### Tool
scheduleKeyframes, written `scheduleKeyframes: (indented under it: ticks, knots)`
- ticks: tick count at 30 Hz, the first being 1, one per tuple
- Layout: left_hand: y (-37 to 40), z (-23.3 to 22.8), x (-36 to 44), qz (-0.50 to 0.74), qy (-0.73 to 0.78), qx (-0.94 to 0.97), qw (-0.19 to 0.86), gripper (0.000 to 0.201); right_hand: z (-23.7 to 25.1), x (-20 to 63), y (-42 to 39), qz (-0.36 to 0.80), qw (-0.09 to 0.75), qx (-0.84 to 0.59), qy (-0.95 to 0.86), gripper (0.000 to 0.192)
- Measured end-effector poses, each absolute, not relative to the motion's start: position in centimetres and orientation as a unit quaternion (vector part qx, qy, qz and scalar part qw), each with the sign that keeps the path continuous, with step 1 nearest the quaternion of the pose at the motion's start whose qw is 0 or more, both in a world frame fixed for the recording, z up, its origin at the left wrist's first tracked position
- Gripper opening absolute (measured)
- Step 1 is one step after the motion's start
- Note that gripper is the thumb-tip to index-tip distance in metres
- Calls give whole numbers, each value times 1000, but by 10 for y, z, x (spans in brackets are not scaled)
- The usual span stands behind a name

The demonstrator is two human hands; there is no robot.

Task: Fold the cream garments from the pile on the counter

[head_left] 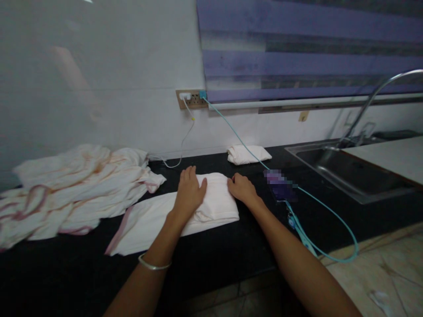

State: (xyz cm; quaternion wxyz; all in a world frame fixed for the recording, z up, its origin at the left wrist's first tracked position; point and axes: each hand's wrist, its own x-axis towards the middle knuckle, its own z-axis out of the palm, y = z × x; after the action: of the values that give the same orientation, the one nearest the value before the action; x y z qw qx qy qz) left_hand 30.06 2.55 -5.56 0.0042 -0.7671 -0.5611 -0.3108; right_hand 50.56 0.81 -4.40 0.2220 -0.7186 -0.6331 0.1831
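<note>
A white cloth with a pink border at its left end lies partly folded on the black countertop. My left hand rests on it, fingers stretched forward and thumb apart, and a bangle circles that wrist. At the fold's right edge, the curled fingers and thumb of my right hand grip the cloth; some fingertips are hidden. A crumpled heap of pink-edged white cloth spreads out to the left. Behind my right hand, a small folded white cloth lies near the wall.
A phone, partly blurred, lies right of my hands with a teal cable and lanyard. The cable runs to a wall socket. Farther right are a steel sink, a curved faucet and a white board.
</note>
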Motion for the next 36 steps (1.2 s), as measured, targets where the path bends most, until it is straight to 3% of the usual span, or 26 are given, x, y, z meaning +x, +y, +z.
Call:
scheduleKeyframes:
  ticks: [7, 18, 24, 32, 36]
  knots:
    - [12, -67, 317, -149, -618, -766, -93, 65, -48, 498, 3, 198, 219, -694, -656, 58]
    - [4, -46, 315, -218, -622, -750, -47, 56, -55, 509, 13, 187, 243, -674, -673, 31]
    - [8, -37, 305, -273, -625, -731, -38, 52, -53, 514, 13, 178, 237, -679, -672, 28]
    - [8, -33, 299, -279, -658, -698, -33, 61, -43, 514, 7, 167, 193, -715, -651, 32]
    - [8, -29, 296, -268, -668, -683, -120, 48, -39, 518, 6, 137, 188, -729, -644, 32]
